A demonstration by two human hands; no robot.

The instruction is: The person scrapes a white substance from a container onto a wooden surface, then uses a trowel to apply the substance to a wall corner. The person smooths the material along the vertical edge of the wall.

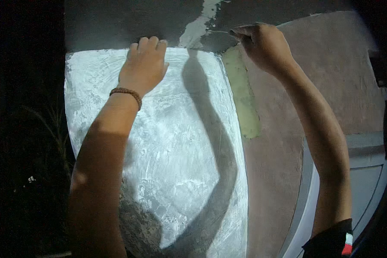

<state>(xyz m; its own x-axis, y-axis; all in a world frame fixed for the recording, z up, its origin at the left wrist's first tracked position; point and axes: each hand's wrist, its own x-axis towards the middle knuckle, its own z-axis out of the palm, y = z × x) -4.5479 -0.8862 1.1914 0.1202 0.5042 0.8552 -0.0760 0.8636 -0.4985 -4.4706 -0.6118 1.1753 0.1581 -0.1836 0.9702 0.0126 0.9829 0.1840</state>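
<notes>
Our left hand [144,64] lies loosely open, gripping nothing visible, on the central white-smeared rectangular panel's [176,129] far edge, seemingly for support. Right of the far, ragged pale-plaster streak [198,28], our right hand [266,47] curls, perhaps for control; we cannot tell its grip or contents.

White-coated wall panel [176,146] has patchy finish – arm shadow [225,159] falls across it. Dark surface [112,26] abuts its top edge, w/ rough pale strip [197,29] running down to approx. there.
</notes>
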